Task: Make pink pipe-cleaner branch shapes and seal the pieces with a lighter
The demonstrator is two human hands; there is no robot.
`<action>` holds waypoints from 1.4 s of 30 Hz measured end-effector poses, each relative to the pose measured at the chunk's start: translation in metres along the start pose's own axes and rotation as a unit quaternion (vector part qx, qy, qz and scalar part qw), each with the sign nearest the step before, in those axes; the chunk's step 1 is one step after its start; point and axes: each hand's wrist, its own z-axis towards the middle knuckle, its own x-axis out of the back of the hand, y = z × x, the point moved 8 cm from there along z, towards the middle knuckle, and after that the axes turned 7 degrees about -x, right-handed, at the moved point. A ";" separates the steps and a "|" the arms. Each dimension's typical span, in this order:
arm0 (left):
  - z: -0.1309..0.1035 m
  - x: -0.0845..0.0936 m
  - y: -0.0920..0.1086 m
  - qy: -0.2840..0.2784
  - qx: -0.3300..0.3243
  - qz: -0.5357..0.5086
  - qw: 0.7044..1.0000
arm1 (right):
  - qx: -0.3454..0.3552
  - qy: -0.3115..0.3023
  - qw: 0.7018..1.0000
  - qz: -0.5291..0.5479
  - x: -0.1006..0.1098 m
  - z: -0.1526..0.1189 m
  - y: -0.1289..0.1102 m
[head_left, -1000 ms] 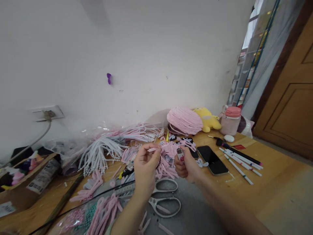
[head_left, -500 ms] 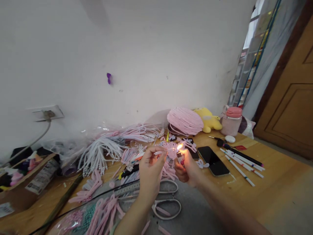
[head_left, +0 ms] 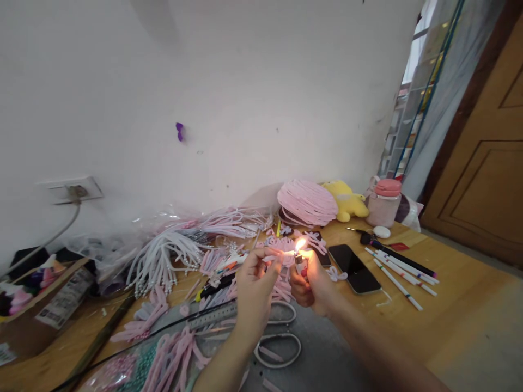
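My right hand (head_left: 309, 280) is closed around a lighter (head_left: 299, 264), its flame (head_left: 300, 244) lit at the top. My left hand (head_left: 258, 277) pinches a short pale pink cord (head_left: 286, 253), whose tip points right and reaches close to the flame. Whether the tip touches the fire I cannot tell. Below the hands, scissors with white handles (head_left: 279, 351) lie on a grey mat, their blades partly hidden by my left forearm. Pink cord pieces (head_left: 281, 286) lie behind and between the hands.
A black phone (head_left: 354, 268) and several striped white sticks (head_left: 398, 288) lie to the right. At the back are a pink cord coil (head_left: 307, 202), a yellow plush toy (head_left: 347, 200) and a pink-lidded jar (head_left: 384, 202). White cords (head_left: 163, 256) and a cardboard box (head_left: 49, 305) occupy the left.
The cord's tip now shows plainly beside the flame, which looks a little larger. Both hands stay in nearly the same place, and the view has shifted slightly.
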 end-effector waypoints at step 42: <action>0.002 0.001 -0.003 0.021 0.030 -0.073 0.997 | -0.028 -0.043 0.997 0.062 -0.003 0.001 0.003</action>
